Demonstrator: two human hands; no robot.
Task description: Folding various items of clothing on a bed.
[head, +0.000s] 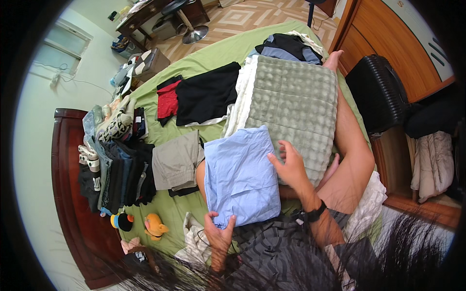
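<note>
A light blue cloth garment (242,178), folded into a rough rectangle, lies across my lap. My left hand (219,227) is at its lower left corner, with the thumb on top of the cloth and the fingers at its edge. My right hand (287,160) is beside its upper right edge, fingers apart and holding nothing, above a grey-green quilted blanket (295,102). Left of the blue garment lie folded khaki shorts (177,160). Farther up the bed are a folded black garment (207,94) and a red one (168,98).
Stacked jeans and dark clothes (122,174) stand by the wooden headboard (69,174). Two small plush toys, one orange (154,225), lie on the green bedsheet (196,54). A black suitcase (375,94) stands right of the bed. A crumpled white cloth (367,207) lies near my leg.
</note>
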